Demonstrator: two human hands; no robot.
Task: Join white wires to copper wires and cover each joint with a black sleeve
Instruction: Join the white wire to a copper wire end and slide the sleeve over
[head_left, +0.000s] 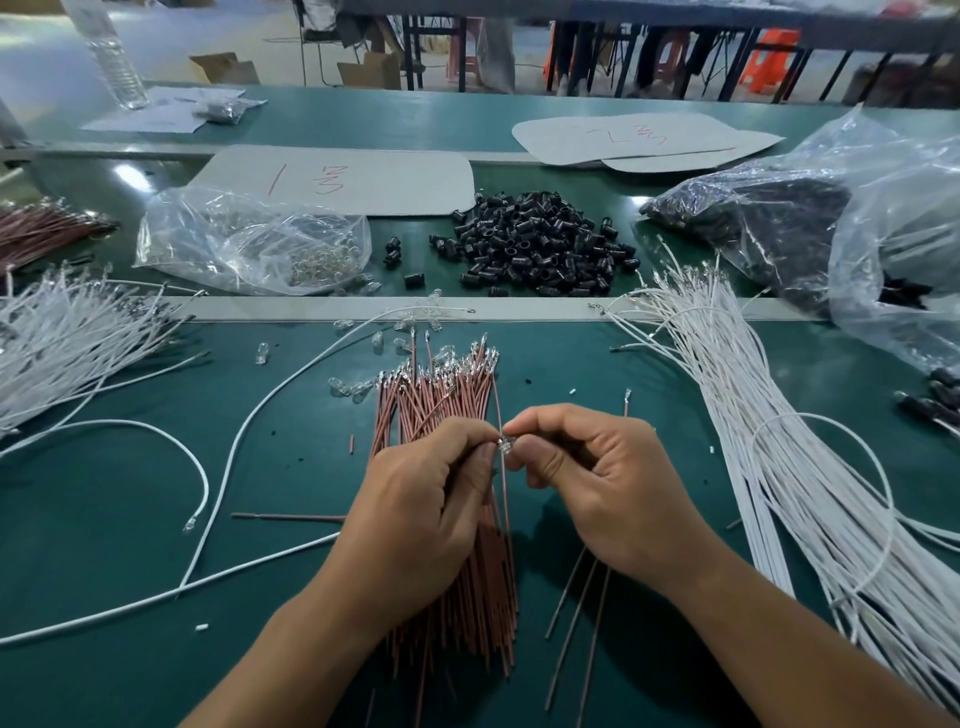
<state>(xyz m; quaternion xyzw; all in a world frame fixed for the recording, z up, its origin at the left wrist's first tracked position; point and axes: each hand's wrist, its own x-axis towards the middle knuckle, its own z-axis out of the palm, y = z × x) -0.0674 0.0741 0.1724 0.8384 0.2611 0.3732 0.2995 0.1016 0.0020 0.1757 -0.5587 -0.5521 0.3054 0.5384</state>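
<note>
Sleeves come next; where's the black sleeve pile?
Head view: the black sleeve pile lies far centre, between a clear bag left and white wires right.

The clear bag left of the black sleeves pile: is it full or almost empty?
Almost empty. The clear bag lies slack and crumpled, holding only a small cluster of clear bulbs near its right edge.

Two bundles of white wires on the tabletop (130, 493): left white bundle (67, 332), right white bundle (779, 441). Two of copper: near copper bundle (441, 395), far-left copper bundle (41, 228). One heap of black sleeves (540, 244). Two large clear bags: left bag (249, 234), right bag (883, 208). Three grey cards (337, 179), one bottle (111, 52).
</note>
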